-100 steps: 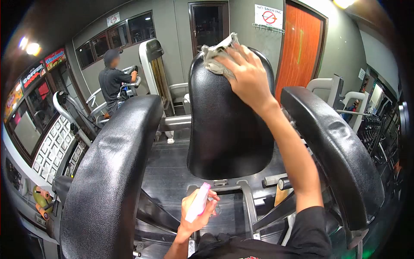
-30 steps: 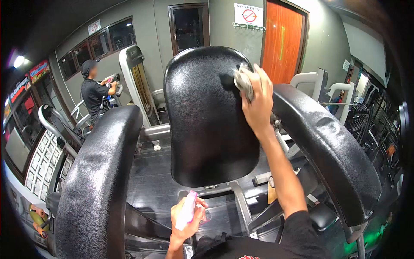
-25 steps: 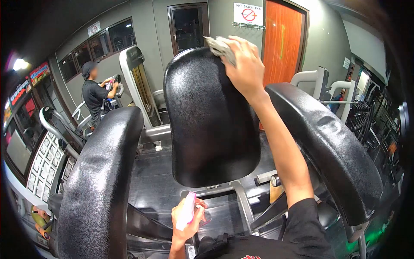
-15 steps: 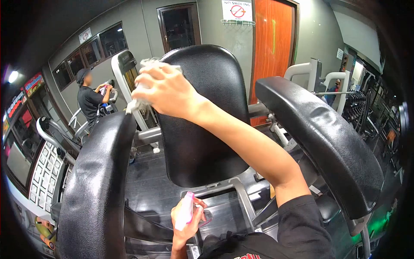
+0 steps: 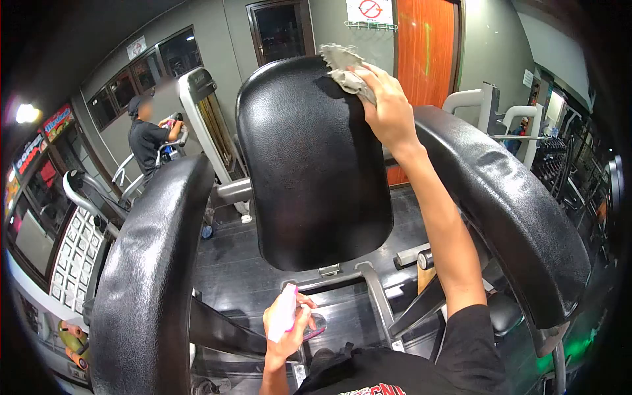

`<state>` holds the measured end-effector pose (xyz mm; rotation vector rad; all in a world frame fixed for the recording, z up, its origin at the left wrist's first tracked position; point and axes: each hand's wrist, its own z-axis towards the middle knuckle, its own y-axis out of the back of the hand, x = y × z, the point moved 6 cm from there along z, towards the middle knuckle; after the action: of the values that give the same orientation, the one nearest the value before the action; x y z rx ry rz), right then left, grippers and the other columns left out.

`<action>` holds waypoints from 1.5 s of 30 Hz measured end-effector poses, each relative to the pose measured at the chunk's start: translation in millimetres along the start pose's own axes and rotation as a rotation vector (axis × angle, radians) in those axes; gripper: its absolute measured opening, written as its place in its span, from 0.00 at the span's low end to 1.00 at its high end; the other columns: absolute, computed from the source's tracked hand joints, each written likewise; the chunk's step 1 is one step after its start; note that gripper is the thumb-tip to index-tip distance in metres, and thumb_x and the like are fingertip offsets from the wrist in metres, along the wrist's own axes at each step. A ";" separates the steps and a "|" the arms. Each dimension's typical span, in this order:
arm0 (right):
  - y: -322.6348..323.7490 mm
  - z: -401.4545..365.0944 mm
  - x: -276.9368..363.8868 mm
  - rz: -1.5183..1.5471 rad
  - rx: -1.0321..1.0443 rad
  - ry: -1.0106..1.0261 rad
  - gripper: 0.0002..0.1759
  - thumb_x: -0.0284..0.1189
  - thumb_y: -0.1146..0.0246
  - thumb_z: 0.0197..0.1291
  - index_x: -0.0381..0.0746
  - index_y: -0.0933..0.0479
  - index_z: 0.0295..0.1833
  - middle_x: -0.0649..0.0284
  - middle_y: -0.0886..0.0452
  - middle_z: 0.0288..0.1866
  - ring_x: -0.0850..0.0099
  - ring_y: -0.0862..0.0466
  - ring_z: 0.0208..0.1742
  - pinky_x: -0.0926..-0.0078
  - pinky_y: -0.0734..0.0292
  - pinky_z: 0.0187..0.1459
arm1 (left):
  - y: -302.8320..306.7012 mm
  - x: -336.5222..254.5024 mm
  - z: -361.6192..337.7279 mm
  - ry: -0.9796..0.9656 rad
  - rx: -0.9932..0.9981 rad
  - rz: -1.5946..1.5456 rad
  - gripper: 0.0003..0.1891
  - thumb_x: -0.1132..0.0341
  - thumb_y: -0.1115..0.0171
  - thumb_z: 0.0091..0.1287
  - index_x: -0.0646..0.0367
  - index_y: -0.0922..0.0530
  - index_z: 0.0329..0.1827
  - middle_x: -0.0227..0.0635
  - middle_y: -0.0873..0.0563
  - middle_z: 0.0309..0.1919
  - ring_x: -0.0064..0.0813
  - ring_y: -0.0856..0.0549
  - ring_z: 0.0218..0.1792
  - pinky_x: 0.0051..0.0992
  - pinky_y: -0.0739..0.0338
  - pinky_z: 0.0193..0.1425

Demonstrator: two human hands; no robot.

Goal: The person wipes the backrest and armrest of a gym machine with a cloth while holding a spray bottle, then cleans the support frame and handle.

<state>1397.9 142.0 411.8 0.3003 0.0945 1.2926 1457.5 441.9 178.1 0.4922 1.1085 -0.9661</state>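
Two long black leather-like cushions, the left cushion [image 5: 145,270] and the right cushion [image 5: 507,191], are set on either side of a rounded black padded panel [image 5: 313,171]. At the panel's upper right corner, a crumpled grey cloth [image 5: 345,69] is held in the closed grip of the right hand [image 5: 392,112], its ragged end extended past the top edge. Below the panel's lower edge, well apart from it, a white-and-pink plastic spray bottle [image 5: 284,313] is gripped by the left hand [image 5: 286,332], its clear lower part partly hidden by the fingers.
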 end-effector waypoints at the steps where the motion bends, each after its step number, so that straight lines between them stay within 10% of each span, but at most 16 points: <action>1: -2.2 -3.1 2.5 0.005 0.005 0.004 0.23 0.26 0.41 0.58 0.51 0.25 0.60 0.60 0.25 0.62 0.57 0.27 0.63 0.62 0.30 0.63 | 0.4 0.1 -1.6 0.001 -0.008 -0.002 0.09 0.84 0.44 0.63 0.71 0.27 0.46 0.48 0.17 0.34 0.26 0.16 0.23 0.23 0.21 0.27; 8: -10.6 -2.9 51.3 -0.112 -0.200 0.124 0.15 0.31 0.40 0.59 0.47 0.20 0.52 0.63 0.20 0.57 0.60 0.25 0.61 0.65 0.27 0.60 | 5.7 -5.2 -22.8 -0.079 0.020 0.037 0.21 0.84 0.44 0.64 0.69 0.29 0.61 0.46 0.17 0.37 0.25 0.17 0.23 0.23 0.21 0.28; 18: -64.5 -52.2 165.9 -0.068 0.053 0.406 0.14 0.30 0.41 0.55 0.49 0.20 0.47 0.62 0.23 0.61 0.58 0.30 0.67 0.55 0.40 0.70 | 38.9 -29.2 -65.8 0.019 -0.147 0.108 0.08 0.81 0.44 0.65 0.70 0.29 0.46 0.45 0.17 0.32 0.25 0.17 0.22 0.21 0.25 0.25; 38: -91.2 -267.1 212.3 0.019 0.366 0.267 0.22 0.31 0.42 0.53 0.45 0.21 0.56 0.65 0.30 0.69 0.66 0.38 0.74 0.55 0.47 0.74 | 42.3 -21.4 -126.4 0.154 -0.150 0.097 0.09 0.79 0.44 0.66 0.71 0.28 0.48 0.44 0.18 0.33 0.23 0.18 0.22 0.22 0.23 0.27; 45: -104.8 -336.4 197.1 0.011 0.402 0.268 0.21 0.29 0.41 0.51 0.46 0.20 0.54 0.67 0.22 0.56 0.68 0.32 0.69 0.57 0.47 0.75 | 48.4 -22.2 -120.8 0.116 -0.152 0.112 0.09 0.78 0.44 0.67 0.70 0.28 0.48 0.43 0.17 0.32 0.22 0.18 0.22 0.21 0.23 0.29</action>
<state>1470.7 361.1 80.6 0.4684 0.5855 1.3147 1432.8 567.1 144.2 0.4854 1.2349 -0.7569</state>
